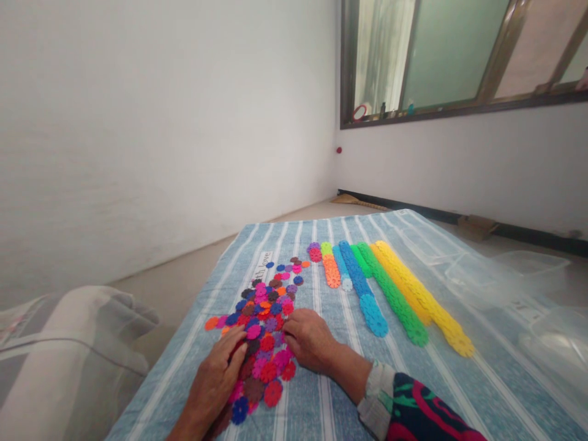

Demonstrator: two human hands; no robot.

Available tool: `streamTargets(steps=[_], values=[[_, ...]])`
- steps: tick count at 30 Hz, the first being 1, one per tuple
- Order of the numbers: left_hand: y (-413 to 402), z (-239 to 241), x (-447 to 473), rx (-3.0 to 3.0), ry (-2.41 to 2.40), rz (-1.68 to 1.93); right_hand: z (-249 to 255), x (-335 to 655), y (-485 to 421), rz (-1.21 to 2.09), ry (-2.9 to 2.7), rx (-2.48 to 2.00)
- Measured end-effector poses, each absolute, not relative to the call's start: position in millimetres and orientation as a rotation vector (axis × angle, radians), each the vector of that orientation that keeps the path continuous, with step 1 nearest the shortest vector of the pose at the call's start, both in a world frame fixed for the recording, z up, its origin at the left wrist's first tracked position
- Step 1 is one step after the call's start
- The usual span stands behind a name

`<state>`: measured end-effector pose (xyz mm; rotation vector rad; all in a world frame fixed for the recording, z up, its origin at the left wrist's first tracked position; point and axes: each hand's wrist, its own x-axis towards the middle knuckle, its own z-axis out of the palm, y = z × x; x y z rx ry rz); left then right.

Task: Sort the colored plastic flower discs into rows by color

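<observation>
A loose pile of notched plastic discs (265, 306), in red, pink, purple, blue, brown, black and orange, lies on the striped blue cloth. My left hand (214, 373) rests at the pile's left edge, fingers stretched over the discs and thumb a little apart. At the right edge is my right hand (312, 340), its fingers bent together with the tips down among the discs; whatever they may pinch is hidden. A blue disc (239, 410) and a red disc (273, 393) lie at the near end of the pile.
Right of the pile, discs lie in overlapping rows by colour: an orange row (331, 272), a blue row (361, 282), a green row (395, 297) and a yellow row (427, 300). Clear plastic containers (509, 269) stand at the right. A wall (160, 122) rises beyond the left side.
</observation>
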<state>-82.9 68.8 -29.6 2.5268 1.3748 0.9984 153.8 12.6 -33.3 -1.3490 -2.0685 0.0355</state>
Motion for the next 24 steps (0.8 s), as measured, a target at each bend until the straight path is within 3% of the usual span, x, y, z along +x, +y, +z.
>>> streamTargets(steps=[24], values=[[71.4,-31.2,-85.8,2.552,1.344,0.930,-32.7,153.7,11.2,0.068,-2.073,-1.373]])
